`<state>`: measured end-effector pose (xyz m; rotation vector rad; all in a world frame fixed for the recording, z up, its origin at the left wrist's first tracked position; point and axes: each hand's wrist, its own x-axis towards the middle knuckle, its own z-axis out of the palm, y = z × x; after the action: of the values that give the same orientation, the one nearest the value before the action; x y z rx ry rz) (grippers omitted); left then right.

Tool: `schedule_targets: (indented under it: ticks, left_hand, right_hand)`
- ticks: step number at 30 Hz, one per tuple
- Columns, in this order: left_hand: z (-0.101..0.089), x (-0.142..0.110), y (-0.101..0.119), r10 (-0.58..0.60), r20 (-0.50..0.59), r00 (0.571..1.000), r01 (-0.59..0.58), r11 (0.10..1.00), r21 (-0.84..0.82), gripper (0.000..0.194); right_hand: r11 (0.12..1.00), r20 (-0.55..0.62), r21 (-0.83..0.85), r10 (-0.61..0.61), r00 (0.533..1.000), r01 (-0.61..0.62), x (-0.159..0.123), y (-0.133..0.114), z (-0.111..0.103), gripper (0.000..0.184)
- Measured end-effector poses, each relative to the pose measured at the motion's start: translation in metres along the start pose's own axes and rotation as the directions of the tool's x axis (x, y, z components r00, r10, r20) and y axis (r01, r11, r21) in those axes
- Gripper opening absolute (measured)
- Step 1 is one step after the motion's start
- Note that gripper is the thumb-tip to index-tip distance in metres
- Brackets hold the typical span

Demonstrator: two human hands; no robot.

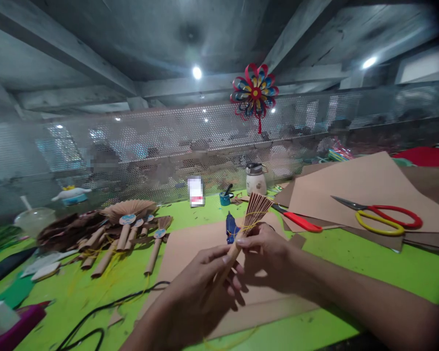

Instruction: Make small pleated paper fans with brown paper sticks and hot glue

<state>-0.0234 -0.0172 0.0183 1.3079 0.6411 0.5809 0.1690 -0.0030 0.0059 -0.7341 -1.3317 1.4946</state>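
Note:
Between my hands is a folded paper fan (256,210), its brown pleats gathered into a narrow bundle above a rolled paper handle, with yellow string around the pleats. My left hand (210,273) wraps around the handle from below. At the base of the pleats, my right hand (265,246) pinches the fan with thumb and fingers. A blue glue gun (231,228) stands just behind the fan. Beneath my hands lies a large sheet of brown paper (183,258).
Several paper fans (128,219) with rolled handles lie at left, near a black cord (91,312). At right are scissors (384,219), a red-handled knife (302,222) and stacked brown sheets (366,183). A bottle (255,180) and perforated screen (175,131) stand behind.

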Motion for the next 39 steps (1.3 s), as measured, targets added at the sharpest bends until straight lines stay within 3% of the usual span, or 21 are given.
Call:
schedule_targets:
  ticks: [6, 9, 13, 22, 27, 30, 34, 39]
  left_hand:
    - [-0.016, 0.002, -0.006, -0.061, 0.078, 0.995, 0.072, 0.986, -0.149, 0.037]
    - [-0.023, 0.006, -0.008, -0.027, 0.024, 0.999, 0.029, 0.995, -0.099, 0.026]
    - [-0.027, 0.008, -0.009, -0.042, -0.002, 0.999, 0.042, 0.995, -0.09, 0.025]
    - [-0.021, 0.006, -0.011, -0.072, -0.006, 0.997, 0.071, 0.99, -0.119, 0.025]
    - [-0.016, 0.006, -0.014, -0.047, 0.059, 0.997, 0.057, 0.981, -0.183, 0.025]
    - [-0.016, 0.007, -0.015, -0.035, 0.052, 0.998, 0.043, 0.988, -0.145, 0.024]
    - [-0.017, 0.006, -0.014, -0.101, 0.048, 0.994, 0.106, 0.989, -0.107, 0.023]
    - [-0.011, 0.001, 0.0, -0.126, 0.027, 0.992, 0.127, 0.991, -0.031, 0.024]
  right_hand:
    - [0.998, 0.048, -0.049, -0.041, 0.998, 0.044, 0.008, 0.001, -0.015, 0.018]
    - [0.994, 0.092, -0.06, -0.083, 0.992, 0.088, 0.011, 0.004, -0.021, 0.021]
    - [0.992, 0.132, -0.072, -0.097, 0.987, 0.107, 0.012, 0.003, -0.021, 0.022]
    - [0.995, 0.259, 0.001, -0.095, 0.961, 0.098, 0.011, 0.004, -0.024, 0.028]
    - [0.997, 0.298, -0.002, -0.074, 0.952, 0.078, 0.01, 0.002, -0.027, 0.03]
    - [0.997, 0.334, -0.01, -0.063, 0.941, 0.07, 0.011, 0.002, -0.031, 0.03]
    - [0.995, 0.379, -0.084, -0.01, 0.925, 0.045, 0.009, -0.003, -0.036, 0.031]
    - [0.993, 0.408, -0.108, 0.005, 0.913, 0.043, -0.004, -0.019, -0.034, 0.027]
